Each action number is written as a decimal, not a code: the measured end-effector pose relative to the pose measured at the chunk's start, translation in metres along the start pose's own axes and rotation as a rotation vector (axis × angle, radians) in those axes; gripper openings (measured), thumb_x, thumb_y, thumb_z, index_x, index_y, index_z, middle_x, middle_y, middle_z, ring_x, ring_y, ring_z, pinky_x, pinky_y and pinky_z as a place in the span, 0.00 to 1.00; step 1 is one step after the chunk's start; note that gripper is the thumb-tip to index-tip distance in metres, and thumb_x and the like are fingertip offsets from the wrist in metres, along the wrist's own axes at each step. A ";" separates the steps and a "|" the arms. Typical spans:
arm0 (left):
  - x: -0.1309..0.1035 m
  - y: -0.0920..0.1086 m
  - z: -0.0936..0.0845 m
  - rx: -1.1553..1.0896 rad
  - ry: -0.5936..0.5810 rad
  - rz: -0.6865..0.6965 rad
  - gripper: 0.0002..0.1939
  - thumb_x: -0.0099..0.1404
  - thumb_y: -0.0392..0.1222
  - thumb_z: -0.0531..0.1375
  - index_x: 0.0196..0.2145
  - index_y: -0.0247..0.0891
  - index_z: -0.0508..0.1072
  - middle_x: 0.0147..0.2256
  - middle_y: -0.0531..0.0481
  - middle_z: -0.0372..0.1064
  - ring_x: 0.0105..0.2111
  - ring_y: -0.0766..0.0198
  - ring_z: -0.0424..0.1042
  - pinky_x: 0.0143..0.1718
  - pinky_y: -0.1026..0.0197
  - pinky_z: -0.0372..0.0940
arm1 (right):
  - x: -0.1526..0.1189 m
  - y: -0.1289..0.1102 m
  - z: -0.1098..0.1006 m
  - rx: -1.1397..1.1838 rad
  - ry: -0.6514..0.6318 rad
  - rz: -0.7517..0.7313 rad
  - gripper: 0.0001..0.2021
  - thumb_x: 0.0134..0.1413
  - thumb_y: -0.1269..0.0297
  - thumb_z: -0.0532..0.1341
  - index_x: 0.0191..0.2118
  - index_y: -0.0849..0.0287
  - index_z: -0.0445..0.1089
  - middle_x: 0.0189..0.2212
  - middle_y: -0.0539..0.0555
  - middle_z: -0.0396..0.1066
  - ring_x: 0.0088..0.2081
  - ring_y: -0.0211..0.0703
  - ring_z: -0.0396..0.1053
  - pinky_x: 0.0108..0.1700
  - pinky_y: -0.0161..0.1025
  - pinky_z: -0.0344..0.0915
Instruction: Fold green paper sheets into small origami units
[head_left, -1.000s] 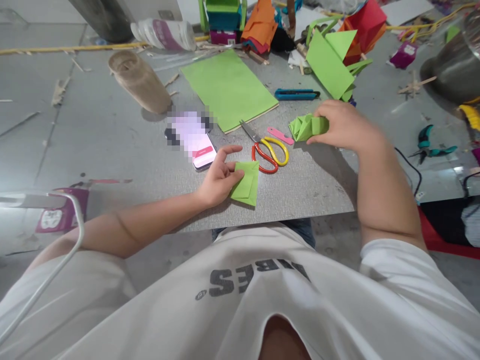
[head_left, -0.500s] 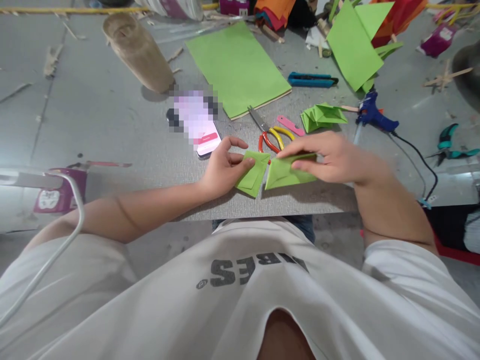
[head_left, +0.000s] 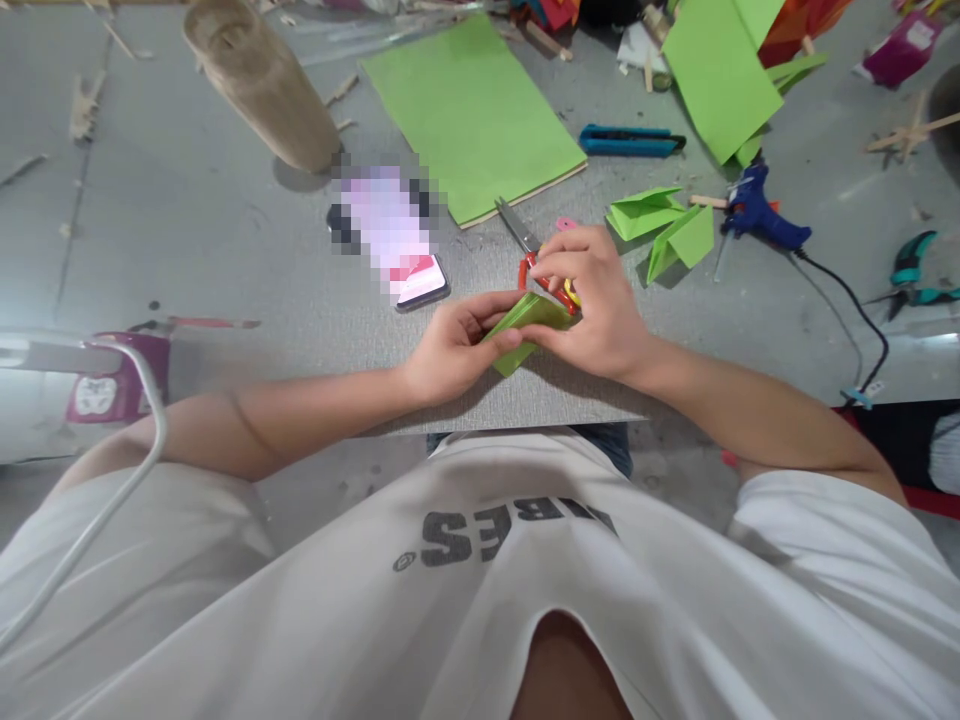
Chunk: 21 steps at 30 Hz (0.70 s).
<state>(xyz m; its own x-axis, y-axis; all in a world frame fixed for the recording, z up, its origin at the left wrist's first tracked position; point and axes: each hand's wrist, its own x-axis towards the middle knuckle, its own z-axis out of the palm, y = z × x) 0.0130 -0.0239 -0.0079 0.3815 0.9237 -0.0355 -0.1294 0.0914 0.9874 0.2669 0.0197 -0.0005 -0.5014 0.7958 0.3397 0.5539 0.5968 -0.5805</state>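
Note:
My left hand (head_left: pixel 454 345) pinches a small folded piece of green paper (head_left: pixel 517 357) near the table's front edge. My right hand (head_left: pixel 596 305) is at the other end of that piece, its thumb pressed along the near side and its index finger raised. The far side of the grip is partly hidden. Right behind the paper lie scissors (head_left: pixel 517 228) with red and yellow handles, partly covered by my right hand. Beyond it to the right rest two folded green paper pieces, one farther back (head_left: pixel 641 213) and one nearer (head_left: pixel 682 243).
A phone (head_left: pixel 421 285) lies left of the scissors, below a green paper stack (head_left: pixel 480 130). Around them are a wooden cylinder (head_left: pixel 262 85), a blue utility knife (head_left: pixel 632 141), a blue glue gun (head_left: pixel 765 210) with a cord, and teal-handled pliers (head_left: pixel 911 262).
My right hand has let go of its folded paper, and a piece now lies beside the other at right. That hand has moved left onto the paper in my left hand.

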 end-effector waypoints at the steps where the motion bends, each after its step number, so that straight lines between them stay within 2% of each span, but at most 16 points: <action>1: 0.000 -0.001 0.000 -0.004 0.008 0.009 0.38 0.67 0.72 0.86 0.59 0.40 0.91 0.54 0.38 0.93 0.60 0.40 0.92 0.57 0.48 0.88 | 0.000 -0.001 0.001 -0.002 0.027 0.018 0.28 0.72 0.33 0.79 0.65 0.43 0.82 0.67 0.65 0.80 0.67 0.70 0.80 0.74 0.71 0.80; 3: 0.001 -0.004 0.000 -0.003 0.045 0.007 0.38 0.68 0.72 0.85 0.60 0.41 0.90 0.54 0.39 0.93 0.60 0.39 0.92 0.56 0.47 0.88 | -0.001 -0.002 0.001 0.032 0.059 0.061 0.31 0.71 0.27 0.78 0.63 0.45 0.83 0.63 0.64 0.83 0.64 0.68 0.82 0.72 0.67 0.82; 6: 0.005 -0.009 -0.003 -0.021 0.104 0.000 0.38 0.69 0.74 0.83 0.60 0.43 0.87 0.51 0.40 0.92 0.56 0.41 0.93 0.52 0.47 0.88 | -0.002 0.002 0.001 0.176 0.059 0.102 0.40 0.69 0.16 0.73 0.63 0.47 0.84 0.54 0.60 0.87 0.50 0.60 0.84 0.58 0.58 0.86; 8: 0.008 -0.013 -0.006 -0.037 0.124 0.015 0.38 0.69 0.75 0.83 0.60 0.44 0.85 0.49 0.42 0.91 0.52 0.44 0.92 0.50 0.49 0.87 | -0.003 0.006 0.003 0.275 0.060 0.123 0.41 0.69 0.13 0.70 0.62 0.47 0.85 0.49 0.58 0.87 0.45 0.56 0.84 0.50 0.54 0.85; 10: 0.009 -0.015 -0.009 -0.025 0.116 0.016 0.39 0.70 0.77 0.81 0.61 0.45 0.82 0.45 0.44 0.88 0.47 0.48 0.91 0.47 0.50 0.85 | -0.004 0.008 0.006 0.363 0.072 0.152 0.40 0.69 0.13 0.70 0.59 0.47 0.85 0.45 0.57 0.86 0.40 0.53 0.82 0.45 0.51 0.83; 12: 0.010 -0.016 -0.011 0.030 0.088 0.002 0.38 0.71 0.78 0.80 0.59 0.45 0.80 0.42 0.47 0.85 0.42 0.51 0.88 0.44 0.53 0.84 | -0.004 0.009 0.009 0.462 0.073 0.190 0.38 0.66 0.15 0.75 0.56 0.47 0.86 0.43 0.55 0.86 0.35 0.49 0.78 0.41 0.50 0.81; 16: 0.008 -0.013 -0.014 0.161 0.022 0.007 0.34 0.72 0.76 0.80 0.50 0.45 0.78 0.44 0.46 0.83 0.44 0.52 0.85 0.44 0.54 0.84 | -0.002 0.003 0.013 0.670 0.043 0.236 0.38 0.53 0.20 0.86 0.50 0.47 0.84 0.37 0.51 0.84 0.29 0.45 0.74 0.33 0.47 0.79; 21: 0.002 -0.008 -0.011 0.069 -0.059 -0.030 0.38 0.72 0.80 0.79 0.55 0.46 0.76 0.49 0.43 0.86 0.45 0.48 0.91 0.44 0.52 0.87 | 0.002 -0.003 0.008 0.771 0.077 0.205 0.36 0.46 0.26 0.92 0.42 0.49 0.83 0.32 0.50 0.82 0.27 0.44 0.75 0.32 0.46 0.80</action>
<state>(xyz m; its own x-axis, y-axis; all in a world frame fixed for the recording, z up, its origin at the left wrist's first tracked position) 0.0044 -0.0185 -0.0181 0.4374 0.8974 -0.0581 -0.0544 0.0909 0.9944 0.2585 0.0182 -0.0042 -0.3763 0.9036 0.2049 0.0002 0.2212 -0.9752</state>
